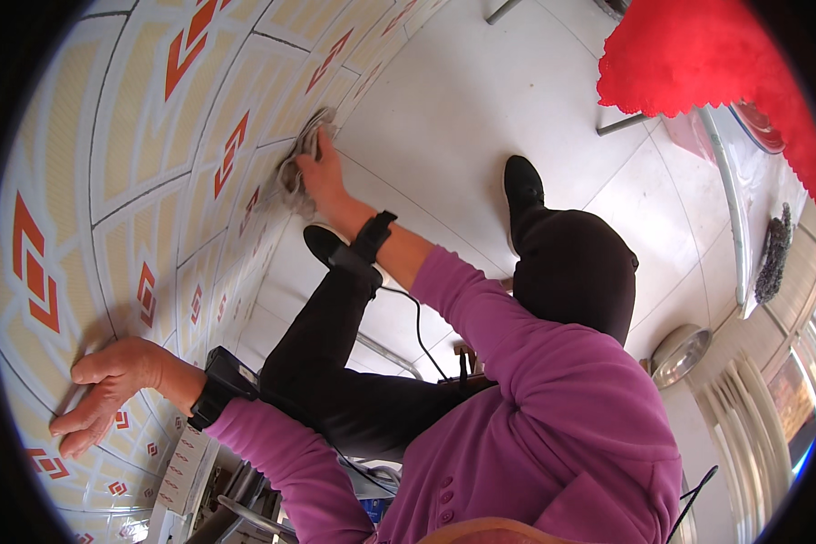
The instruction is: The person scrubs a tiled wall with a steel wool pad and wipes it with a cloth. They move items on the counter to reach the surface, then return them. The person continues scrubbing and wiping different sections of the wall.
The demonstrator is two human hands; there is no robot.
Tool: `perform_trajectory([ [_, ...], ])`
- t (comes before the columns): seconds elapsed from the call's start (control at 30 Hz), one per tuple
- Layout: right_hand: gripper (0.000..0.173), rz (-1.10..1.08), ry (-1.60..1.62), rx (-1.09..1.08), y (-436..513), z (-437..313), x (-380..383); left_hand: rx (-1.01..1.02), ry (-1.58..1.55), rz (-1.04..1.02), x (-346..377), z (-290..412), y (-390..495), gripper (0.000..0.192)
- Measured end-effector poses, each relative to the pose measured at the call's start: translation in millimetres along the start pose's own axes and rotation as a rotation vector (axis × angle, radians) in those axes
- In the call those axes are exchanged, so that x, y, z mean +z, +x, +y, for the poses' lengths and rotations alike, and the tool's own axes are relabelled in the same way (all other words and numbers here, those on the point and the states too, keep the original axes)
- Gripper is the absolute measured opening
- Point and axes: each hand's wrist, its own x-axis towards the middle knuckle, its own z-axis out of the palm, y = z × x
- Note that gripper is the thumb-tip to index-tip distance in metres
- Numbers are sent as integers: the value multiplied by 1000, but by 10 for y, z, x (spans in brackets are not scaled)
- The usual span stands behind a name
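My right hand (325, 178) reaches across in front of me and grips a crumpled greyish cloth (306, 144). The cloth lies against the lower part of the tiled wall (153, 183), close to where the wall meets the floor. My left hand (112, 391) is farther along the same wall, fingers apart and holding nothing. Its fingertips rest at the tile surface. The tiles are cream and white with red-brown diamond motifs and dark joints. Part of the cloth is hidden behind my right fingers.
Pale floor tiles (442, 115) spread around my black shoes. A red scalloped cloth (693, 58) hangs at the upper right. Below it are a dark bristly brush (775, 255) and a metal basin (680, 353). A black cable (418, 326) runs from my right wrist. Metal tubing (255, 517) stands at lower left.
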Motion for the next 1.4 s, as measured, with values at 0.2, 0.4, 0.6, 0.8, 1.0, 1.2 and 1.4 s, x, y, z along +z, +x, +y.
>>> perform_trajectory([
  [0.2,68,98,-228,-246,-442,-185,338,37,9,2,-6,-3,-1,63],
  [0.4,57,142,-179,-243,-51,-33,154,62,-7,10,0,-57,-11,64],
  [0.6,56,402,-253,22,946,191,-346,48,-10,11,6,-105,-9,70],
  [0.8,62,330,-378,12,1367,171,-708,1,2,36,29,-53,-12,73],
  [1.0,65,-142,-255,235,235,270,-431,-37,0,38,40,-29,-20,71],
  [1.2,43,-478,245,613,-471,-288,-289,29,-27,3,-47,67,97,65],
  [1.4,40,-519,334,376,-582,-1265,-425,-348,-604,-261,-677,596,50,39],
])
